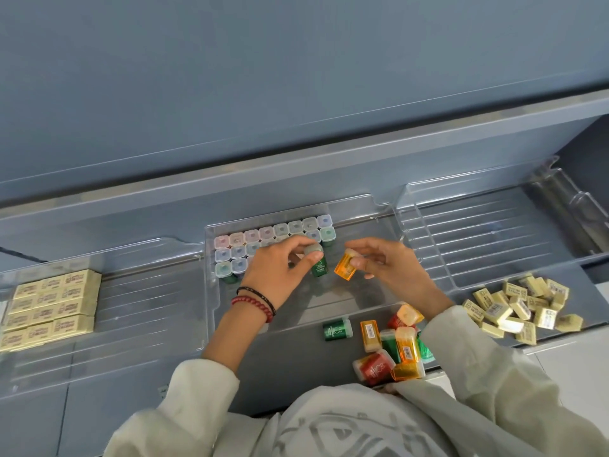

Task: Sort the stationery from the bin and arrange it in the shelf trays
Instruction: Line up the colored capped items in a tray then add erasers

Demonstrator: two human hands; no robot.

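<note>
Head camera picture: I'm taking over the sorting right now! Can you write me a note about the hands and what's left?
Left hand grips a green case upright and right hand pinches a tilted orange case, both over the middle tray.
Done: rows of cases stand at that tray's back left; stacked erasers sit in the left tray.
Left: loose case pile and loose erasers on the shelf.

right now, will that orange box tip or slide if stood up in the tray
Probably light: the right hand merely pinches the orange box. Glossy plastic may slide on the smooth tray. Flat sides shouldn't roll; stood on end it might tip unless against the rows.
</note>
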